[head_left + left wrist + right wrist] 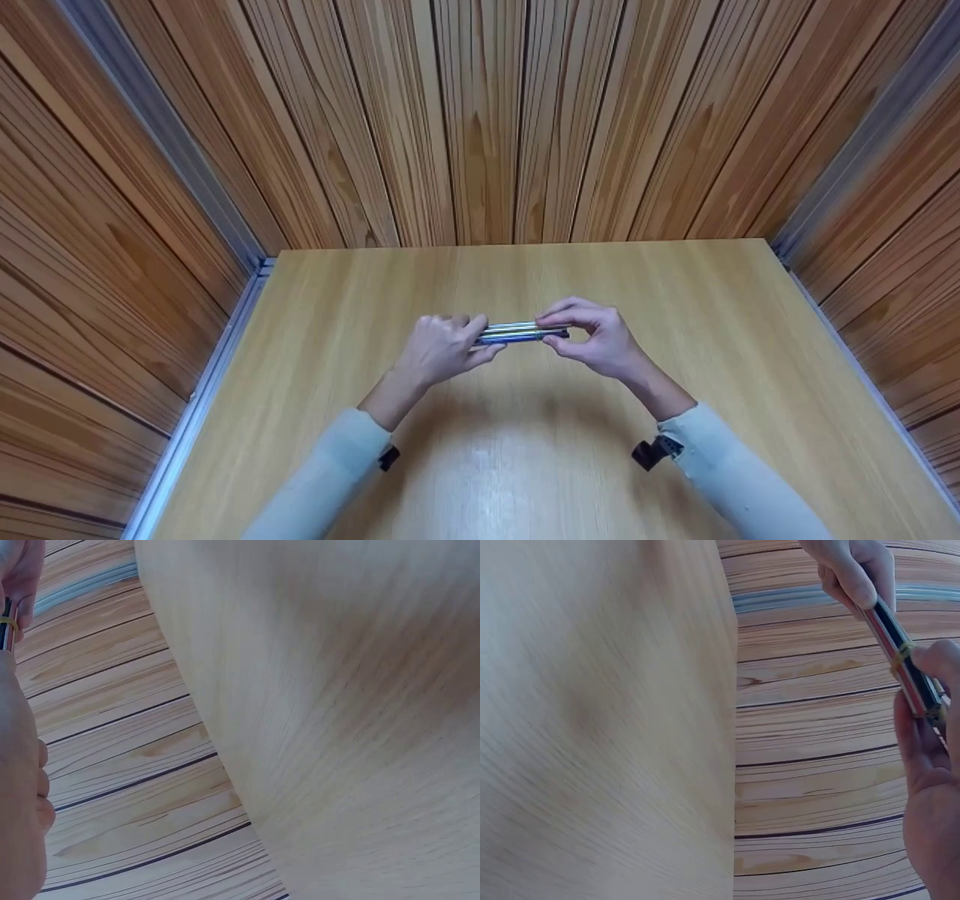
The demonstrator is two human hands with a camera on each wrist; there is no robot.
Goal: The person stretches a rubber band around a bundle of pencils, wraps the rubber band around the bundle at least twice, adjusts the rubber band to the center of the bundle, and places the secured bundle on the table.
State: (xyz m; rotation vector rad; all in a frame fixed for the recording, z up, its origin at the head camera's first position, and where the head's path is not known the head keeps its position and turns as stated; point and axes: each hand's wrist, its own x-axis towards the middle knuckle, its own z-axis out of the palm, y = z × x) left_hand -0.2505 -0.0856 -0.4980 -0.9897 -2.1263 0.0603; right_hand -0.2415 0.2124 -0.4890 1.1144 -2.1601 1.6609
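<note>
A bundle of slim, pencil-like sticks (516, 331) is held up above the table, lying nearly level between both hands. My left hand (441, 351) grips its left end between thumb and fingers. At the other end, my right hand (600, 339) pinches the bundle with thumb and fingertips. In the right wrist view, a yellow rubber band (901, 658) wraps the sticks close to the right thumb, and dark and red sides of the bundle show. The left wrist view catches only a small piece of the bundle (6, 636) at its left edge. Fingers hide both ends in part.
Beneath the hands lies a light wooden tabletop (495, 465). Wood-plank walls (480, 120) rise behind it and on both sides, with metal rails (202, 405) along the edges. A small dark camera (656, 452) sits at the right wrist.
</note>
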